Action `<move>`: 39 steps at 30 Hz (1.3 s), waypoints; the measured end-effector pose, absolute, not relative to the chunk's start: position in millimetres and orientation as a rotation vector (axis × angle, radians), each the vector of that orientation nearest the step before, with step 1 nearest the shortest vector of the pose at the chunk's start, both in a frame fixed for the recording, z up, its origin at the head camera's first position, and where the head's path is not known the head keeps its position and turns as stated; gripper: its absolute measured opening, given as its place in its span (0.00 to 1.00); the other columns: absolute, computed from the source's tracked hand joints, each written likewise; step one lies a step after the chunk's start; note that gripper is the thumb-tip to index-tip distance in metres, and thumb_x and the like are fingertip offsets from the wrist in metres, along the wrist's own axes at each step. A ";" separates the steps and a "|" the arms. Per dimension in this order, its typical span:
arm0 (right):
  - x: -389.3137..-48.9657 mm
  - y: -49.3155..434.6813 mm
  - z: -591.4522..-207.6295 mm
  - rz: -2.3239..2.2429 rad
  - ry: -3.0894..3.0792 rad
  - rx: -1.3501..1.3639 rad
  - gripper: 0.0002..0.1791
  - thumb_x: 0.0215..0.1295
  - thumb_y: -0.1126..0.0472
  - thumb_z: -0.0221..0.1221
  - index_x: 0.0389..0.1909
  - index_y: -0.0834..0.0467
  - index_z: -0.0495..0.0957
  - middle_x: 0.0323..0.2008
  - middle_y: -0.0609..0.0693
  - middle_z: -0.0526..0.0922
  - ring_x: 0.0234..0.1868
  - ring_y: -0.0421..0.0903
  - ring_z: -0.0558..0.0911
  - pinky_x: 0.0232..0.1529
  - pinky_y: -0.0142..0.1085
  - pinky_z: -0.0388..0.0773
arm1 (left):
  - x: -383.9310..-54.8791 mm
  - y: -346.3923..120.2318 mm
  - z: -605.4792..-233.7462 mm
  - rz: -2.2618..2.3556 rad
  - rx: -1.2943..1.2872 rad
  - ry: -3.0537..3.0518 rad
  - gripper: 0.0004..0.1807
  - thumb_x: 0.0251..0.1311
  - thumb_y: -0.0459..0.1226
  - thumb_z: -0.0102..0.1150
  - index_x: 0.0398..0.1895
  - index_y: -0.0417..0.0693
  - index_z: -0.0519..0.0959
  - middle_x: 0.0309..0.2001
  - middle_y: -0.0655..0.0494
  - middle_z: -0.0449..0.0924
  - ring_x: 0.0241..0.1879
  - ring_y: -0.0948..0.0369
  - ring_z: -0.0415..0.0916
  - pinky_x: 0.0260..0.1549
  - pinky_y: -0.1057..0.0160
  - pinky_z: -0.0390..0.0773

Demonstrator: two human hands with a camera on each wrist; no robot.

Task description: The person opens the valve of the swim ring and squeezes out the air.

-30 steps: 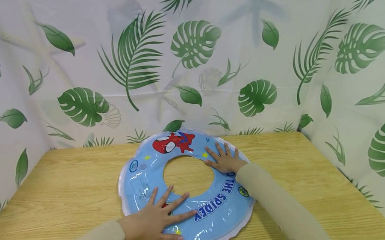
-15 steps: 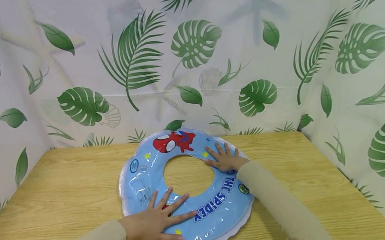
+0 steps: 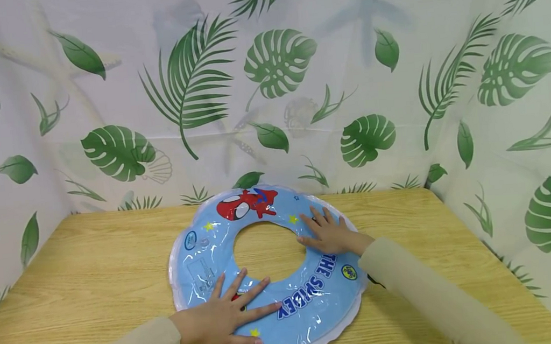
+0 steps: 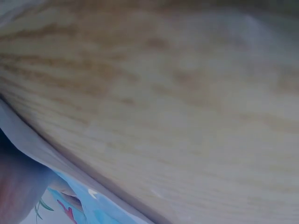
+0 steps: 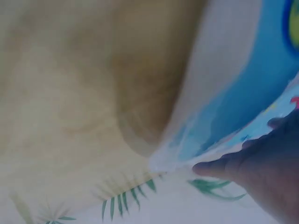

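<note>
A light blue inflatable swim ring [image 3: 200, 264] with a pale wavy rim lies on the wooden table, its hole toward the middle. A red cartoon figure, yellow stars and the printed words "THE SPIDEY" decorate it. My left hand [image 3: 219, 319] rests on the ring's near left part with fingers spread. On the far right part rests my right hand [image 3: 330, 235], fingers spread and its thumb side toward the hole. In the right wrist view the ring's edge [image 5: 224, 84] stands beside the right hand [image 5: 266, 163]. Only a small strip of ring [image 4: 98, 200] shows in the left wrist view.
The wooden table [image 3: 94, 272] extends to both sides of the ring. A white cloth [image 3: 302, 137] printed with green leaves hangs along the back and both sides of the table.
My right hand and forearm have shifted slightly to the right over the ring, uncovering more of the round yellow badge. The left hand stays in place, and the ring has hardly moved.
</note>
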State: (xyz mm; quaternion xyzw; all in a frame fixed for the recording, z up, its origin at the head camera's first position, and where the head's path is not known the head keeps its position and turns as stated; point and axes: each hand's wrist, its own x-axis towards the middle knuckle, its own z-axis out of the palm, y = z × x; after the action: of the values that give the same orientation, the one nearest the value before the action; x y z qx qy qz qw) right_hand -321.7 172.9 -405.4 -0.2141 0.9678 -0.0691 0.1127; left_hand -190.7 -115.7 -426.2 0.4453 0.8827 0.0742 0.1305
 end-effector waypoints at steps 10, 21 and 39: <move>-269.7 173.3 -419.2 -0.154 2.960 -0.685 0.42 0.64 0.33 0.40 0.70 0.56 0.50 0.71 0.62 0.43 0.70 0.67 0.39 0.60 0.70 0.39 | -190.0 -116.2 -424.2 0.240 1.277 2.554 0.35 0.58 0.68 0.28 0.69 0.79 0.42 0.74 0.60 0.30 0.69 0.37 0.28 0.56 0.26 0.33; -251.7 169.0 -437.3 -0.141 2.929 -0.575 0.45 0.62 0.30 0.36 0.72 0.52 0.40 0.72 0.58 0.35 0.70 0.64 0.32 0.59 0.70 0.33 | -189.3 -116.6 -423.6 0.242 1.295 2.567 0.34 0.59 0.67 0.28 0.69 0.78 0.42 0.74 0.59 0.32 0.69 0.37 0.29 0.56 0.26 0.34; -251.0 170.7 -443.9 -0.220 2.909 -0.576 0.45 0.62 0.29 0.36 0.72 0.51 0.40 0.72 0.56 0.33 0.70 0.63 0.29 0.59 0.69 0.27 | -194.2 -120.2 -419.7 0.212 1.233 2.622 0.36 0.58 0.69 0.27 0.70 0.76 0.42 0.74 0.56 0.34 0.71 0.41 0.34 0.60 0.31 0.42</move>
State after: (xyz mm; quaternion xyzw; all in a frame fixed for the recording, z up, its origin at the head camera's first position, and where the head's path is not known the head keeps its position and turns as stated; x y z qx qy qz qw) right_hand -251.0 170.7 -443.9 -0.1930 0.9748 -0.0738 0.0840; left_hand -194.2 -120.2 -419.7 0.4215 0.8962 0.0724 0.1181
